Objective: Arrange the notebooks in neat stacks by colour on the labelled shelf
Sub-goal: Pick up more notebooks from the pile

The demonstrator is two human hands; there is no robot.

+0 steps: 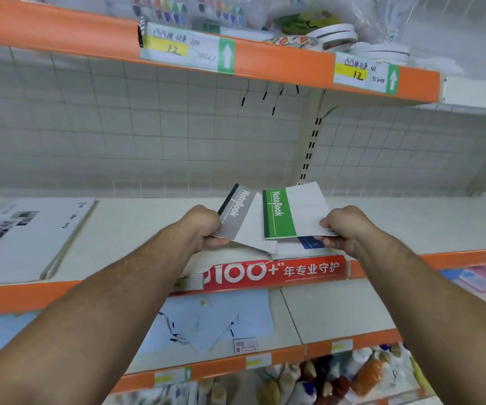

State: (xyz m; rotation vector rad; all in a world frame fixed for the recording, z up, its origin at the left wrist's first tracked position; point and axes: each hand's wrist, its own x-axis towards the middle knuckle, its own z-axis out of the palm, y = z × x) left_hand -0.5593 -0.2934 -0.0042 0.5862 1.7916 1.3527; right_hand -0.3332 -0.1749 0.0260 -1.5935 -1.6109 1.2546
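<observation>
The green notebook (294, 213), white-covered with a green band reading "NoteBook" along its spine, overlaps a matching grey notebook (244, 220) with a grey band and black spine, both above the front of the white shelf (136, 229) with a corner of a blue notebook (312, 243) showing beneath the green one. The left hand (203, 226) grips the grey one's near corner and the right hand (344, 226) pinches the green one's near right corner. A red strip (274, 271) runs along the shelf's orange edge below them, and a large white book (22, 238) lies well to the left
</observation>
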